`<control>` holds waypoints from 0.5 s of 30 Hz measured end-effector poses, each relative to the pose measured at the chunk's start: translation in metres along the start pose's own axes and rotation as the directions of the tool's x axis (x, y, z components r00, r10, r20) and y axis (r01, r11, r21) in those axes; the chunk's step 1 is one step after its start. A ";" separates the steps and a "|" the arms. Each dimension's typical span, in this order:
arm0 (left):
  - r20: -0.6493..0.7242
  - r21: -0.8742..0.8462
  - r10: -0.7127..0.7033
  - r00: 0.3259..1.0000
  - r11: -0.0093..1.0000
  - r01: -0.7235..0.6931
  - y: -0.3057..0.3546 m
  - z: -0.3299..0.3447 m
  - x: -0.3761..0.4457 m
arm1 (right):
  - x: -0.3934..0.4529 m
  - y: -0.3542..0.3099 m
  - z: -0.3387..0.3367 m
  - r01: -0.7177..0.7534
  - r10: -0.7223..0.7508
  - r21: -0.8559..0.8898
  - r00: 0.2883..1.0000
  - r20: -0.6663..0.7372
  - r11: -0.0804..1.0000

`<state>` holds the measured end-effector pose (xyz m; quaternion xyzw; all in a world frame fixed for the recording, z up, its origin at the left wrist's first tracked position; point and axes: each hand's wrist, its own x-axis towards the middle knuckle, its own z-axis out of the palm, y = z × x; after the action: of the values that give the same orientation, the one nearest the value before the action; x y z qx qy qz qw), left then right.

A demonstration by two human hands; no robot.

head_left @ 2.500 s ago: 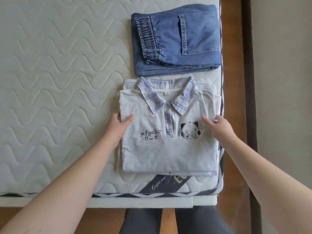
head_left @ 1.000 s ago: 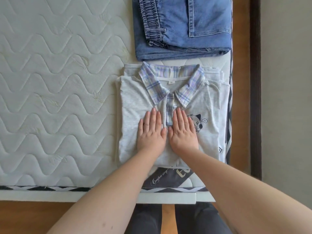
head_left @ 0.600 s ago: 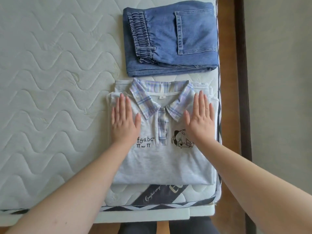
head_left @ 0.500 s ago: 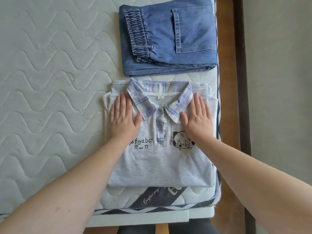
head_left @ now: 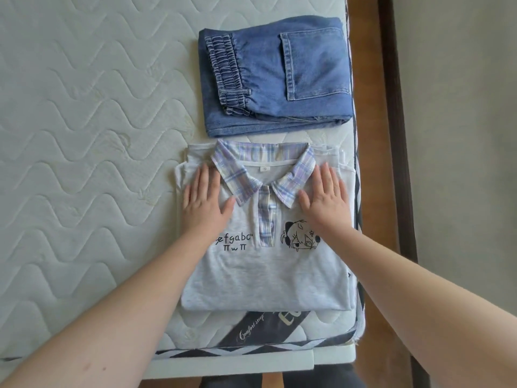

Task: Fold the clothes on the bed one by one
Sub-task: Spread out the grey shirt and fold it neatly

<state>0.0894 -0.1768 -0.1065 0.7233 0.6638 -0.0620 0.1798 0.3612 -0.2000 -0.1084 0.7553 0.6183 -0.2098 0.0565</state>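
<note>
A folded grey polo shirt (head_left: 265, 270) lies at the mattress (head_left: 84, 135) near corner. Your left hand (head_left: 202, 204) and right hand (head_left: 327, 201) press flat on its shoulders, fingers spread, gripping nothing, either side of the plaid collar (head_left: 264, 169). Folded jeans (head_left: 275, 77) lie just beyond.

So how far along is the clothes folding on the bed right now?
Done: the jeans lie folded on the mattress. In hand: the grey polo shirt is folded too, with the left hand and right hand pressed flat beside its collar. Left: no unfolded clothes are in view.
</note>
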 end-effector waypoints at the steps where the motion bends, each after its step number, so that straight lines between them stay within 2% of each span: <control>1: -0.110 -0.025 -0.001 0.994 1.000 -0.002 0.004 0.004 -0.017 | -0.013 -0.003 0.001 -0.023 0.026 0.042 0.998 -0.060 0.999; 2: -0.181 -0.044 0.000 0.984 0.999 -0.008 0.009 0.010 -0.037 | -0.031 -0.007 0.003 -0.020 0.027 0.068 0.994 -0.107 0.998; 4: -0.206 -0.075 0.048 0.977 0.995 -0.065 0.020 0.027 -0.079 | -0.071 -0.015 0.016 0.053 -0.043 0.065 0.989 -0.141 0.996; 7: -0.115 -0.006 0.177 0.977 0.984 -0.179 0.034 0.058 -0.140 | -0.131 -0.021 0.047 0.182 -0.181 0.005 0.980 -0.085 0.983; 9: -0.028 0.052 0.181 0.983 0.982 -0.179 0.040 0.073 -0.175 | -0.164 -0.020 0.065 0.235 -0.236 -0.049 0.971 -0.021 0.971; 15: 0.106 0.091 0.252 0.962 0.961 -0.262 0.025 0.060 -0.208 | -0.209 0.002 0.064 0.239 -0.233 -0.060 0.968 0.090 0.969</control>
<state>0.1000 -0.3936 -0.0894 0.8082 0.5508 -0.1067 0.1791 0.3162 -0.4130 -0.0860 0.6646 0.7079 -0.2242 0.0831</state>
